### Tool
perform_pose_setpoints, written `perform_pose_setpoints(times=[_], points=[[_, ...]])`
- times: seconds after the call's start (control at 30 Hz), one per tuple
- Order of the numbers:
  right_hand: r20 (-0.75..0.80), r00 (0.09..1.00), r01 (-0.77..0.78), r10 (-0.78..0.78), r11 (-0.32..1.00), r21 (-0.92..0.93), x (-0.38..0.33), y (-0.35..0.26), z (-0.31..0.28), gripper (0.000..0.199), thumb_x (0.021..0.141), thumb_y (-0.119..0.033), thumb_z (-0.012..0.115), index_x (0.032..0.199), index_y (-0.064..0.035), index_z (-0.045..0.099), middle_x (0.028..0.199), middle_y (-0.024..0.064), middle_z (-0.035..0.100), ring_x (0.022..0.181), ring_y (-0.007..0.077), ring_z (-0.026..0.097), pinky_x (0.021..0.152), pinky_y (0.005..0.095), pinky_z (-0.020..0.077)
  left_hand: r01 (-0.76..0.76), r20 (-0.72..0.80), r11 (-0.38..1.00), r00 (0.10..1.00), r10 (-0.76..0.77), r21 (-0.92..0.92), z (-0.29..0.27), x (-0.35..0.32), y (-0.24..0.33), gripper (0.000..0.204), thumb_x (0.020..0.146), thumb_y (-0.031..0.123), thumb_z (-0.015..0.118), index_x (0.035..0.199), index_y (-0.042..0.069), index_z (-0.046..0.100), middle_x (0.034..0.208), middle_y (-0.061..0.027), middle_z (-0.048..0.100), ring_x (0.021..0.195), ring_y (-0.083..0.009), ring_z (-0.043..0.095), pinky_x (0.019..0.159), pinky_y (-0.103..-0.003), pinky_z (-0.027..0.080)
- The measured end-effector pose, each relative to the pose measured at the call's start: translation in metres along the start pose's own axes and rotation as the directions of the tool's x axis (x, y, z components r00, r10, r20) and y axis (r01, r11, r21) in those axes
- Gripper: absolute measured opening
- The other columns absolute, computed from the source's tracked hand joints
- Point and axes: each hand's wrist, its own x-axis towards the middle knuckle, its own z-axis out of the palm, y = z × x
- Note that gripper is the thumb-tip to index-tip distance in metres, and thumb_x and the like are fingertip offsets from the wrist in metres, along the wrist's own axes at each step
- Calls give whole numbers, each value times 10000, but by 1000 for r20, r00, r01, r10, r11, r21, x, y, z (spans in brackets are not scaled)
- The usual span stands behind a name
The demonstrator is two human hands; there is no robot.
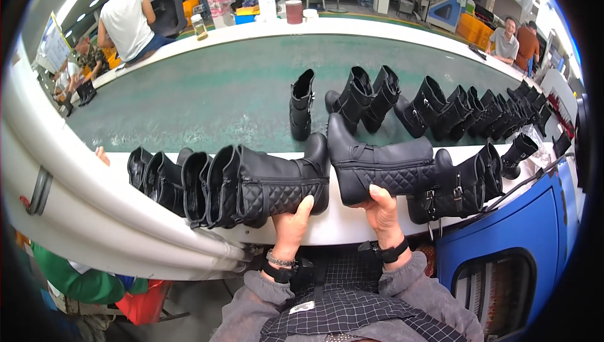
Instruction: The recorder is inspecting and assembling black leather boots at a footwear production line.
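Observation:
My left hand (291,229) is closed around the foot end of a tall black boot (274,182) with a quilted panel and a side zip, thumb near its heel. Its shaft points left. My right hand (381,213) grips a matching black boot (393,167), shaft pointing right, thumb on its lower side. Both boots lie tilted on their sides, with their soles facing each other and nearly touching at the middle. Fingers under the boots are hidden. Beside the left boot stand several boots (165,182) with open tops; buckled boots (462,185) stand at the right.
Beyond the white ledge (352,224) runs a green conveyor belt (207,90). A single boot (301,106) and a long row of boots (440,106) stand on it. A blue machine (509,235) is close on my right. Several people sit or stand across the belt.

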Motion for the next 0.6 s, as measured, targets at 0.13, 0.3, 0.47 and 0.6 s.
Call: perform_pose_setpoints(times=[0.13, 0.3, 0.47, 0.6], points=[[-43, 998, 41, -41, 999, -1, 0, -13, -6, 542, 780, -252, 647, 1234, 29, 559, 1111, 140, 667, 965, 259, 687, 787, 401, 608, 187, 23, 970, 982, -186, -157, 13, -1, 6, 407, 842, 87, 721, 1204, -27, 575, 1155, -92, 627, 1040, -189, 609, 950, -322, 471], [-56, 993, 105, -105, 994, -10, -3, -17, -11, 542, 768, -225, 661, 1235, 24, 547, 1082, 141, 668, 956, 259, 686, 785, 386, 606, 310, 75, 902, 951, -301, -300, 34, -2, 19, 422, 856, 86, 699, 1238, -11, 547, 1163, -104, 614, 1038, -198, 608, 900, -341, 536], [-72, 987, 148, -144, 988, 53, -2, -15, -16, 506, 795, -151, 604, 1264, 15, 512, 1097, 147, 651, 928, 254, 679, 753, 375, 600, 302, 94, 819, 951, -294, -488, 45, -2, 24, 465, 864, 53, 656, 1299, 18, 494, 1234, -119, 572, 1076, -236, 612, 867, -365, 578], [-94, 980, 185, -175, 977, 109, -1, -18, -18, 538, 790, -145, 605, 1293, 6, 487, 1148, 144, 630, 972, 264, 667, 768, 383, 595, 259, 60, 817, 962, -268, -515, 52, -2, 30, 554, 848, 36, 637, 1363, 47, 435, 1258, -114, 561, 1084, -255, 621, 839, -393, 596]])
